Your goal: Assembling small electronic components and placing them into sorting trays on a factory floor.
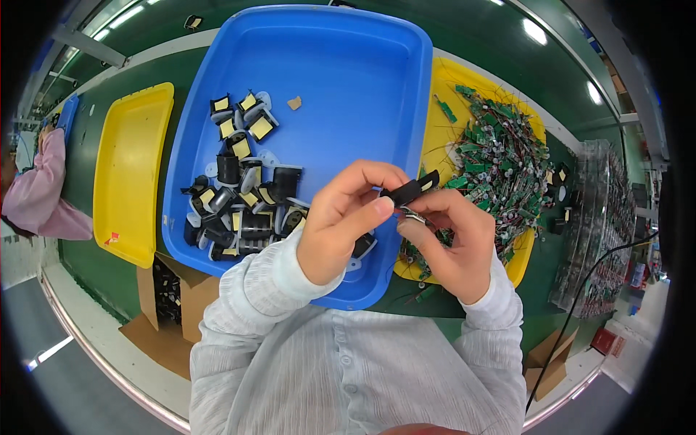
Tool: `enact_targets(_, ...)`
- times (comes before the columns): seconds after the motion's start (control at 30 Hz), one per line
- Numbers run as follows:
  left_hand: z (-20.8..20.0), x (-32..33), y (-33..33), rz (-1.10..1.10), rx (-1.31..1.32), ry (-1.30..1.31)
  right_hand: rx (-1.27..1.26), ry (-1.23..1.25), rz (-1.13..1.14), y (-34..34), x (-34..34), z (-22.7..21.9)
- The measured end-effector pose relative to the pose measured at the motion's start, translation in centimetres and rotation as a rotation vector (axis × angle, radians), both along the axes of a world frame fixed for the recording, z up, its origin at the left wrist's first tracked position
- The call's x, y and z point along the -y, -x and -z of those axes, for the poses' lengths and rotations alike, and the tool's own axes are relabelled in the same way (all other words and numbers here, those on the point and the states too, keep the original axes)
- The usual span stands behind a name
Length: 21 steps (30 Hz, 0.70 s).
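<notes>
My left hand (341, 221) is closed on a black plastic housing (407, 192) with a cream pad, holding it over the right rim of a blue tray (348, 58). Close against it, my right hand (460, 239) pinches a small shiny part (415, 216) between thumb and fingers; its kind is mostly hidden. Several similar black housings (255, 225), with cream pads and grey pieces, lie heaped in the near left part of the blue tray. To the right, a yellow tray (431, 145) carries a large pile of green circuit boards (500, 156) with thin wires.
Another yellow tray (134, 174) lies at the left. Below it stands an open cardboard box (199, 301) with small black parts. A stack of clear trays (598, 225) rises at the right, near a black cable (580, 297). At far left sits a person in a pink sleeve (47, 188).
</notes>
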<state>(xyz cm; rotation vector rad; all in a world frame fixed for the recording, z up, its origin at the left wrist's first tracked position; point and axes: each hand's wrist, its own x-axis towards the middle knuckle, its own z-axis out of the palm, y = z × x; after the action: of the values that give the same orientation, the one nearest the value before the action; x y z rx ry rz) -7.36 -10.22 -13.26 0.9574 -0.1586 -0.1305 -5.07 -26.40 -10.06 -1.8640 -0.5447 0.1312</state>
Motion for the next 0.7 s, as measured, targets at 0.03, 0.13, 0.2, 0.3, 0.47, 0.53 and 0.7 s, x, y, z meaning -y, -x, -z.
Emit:
enact_targets(0.03, -0.2, 0.1, 0.1, 0.0, 0.0, 0.0, 0.022, 0.024, -0.001, 0.1, -0.1, -0.2)
enact_targets(0.13, -0.7, 0.2, 0.2, -0.04, -0.019, -0.013, 0.06, 0.04, -0.008, 0.3, -0.1, -0.3)
enact_targets(0.2, -0.7, 0.1, 0.3, -0.043, -0.015, -0.03, 0.078, 0.032, -0.016, 0.3, 0.0, -0.1)
enact_targets(0.3, -0.4, 0.0, 0.0, 0.006, 0.027, -0.043, -0.068, -0.096, -0.036, 0.0, 0.3, 0.2)
enact_targets(0.47, 0.1, 0.1, -0.4, -0.183, 0.288, -0.388, -0.44, -0.365, -0.056, -0.7, 0.5, -0.8)
enact_targets(0.53, -0.1, 0.1, -0.2, -0.24, 0.343, -0.456, -0.385, -0.363, -0.057, -0.8, 0.7, -0.8)
enact_targets(0.7, 0.2, -0.6, -0.3, -0.324, 0.306, -0.563, -0.066, -0.034, -0.047, -0.7, 1.7, -1.6)
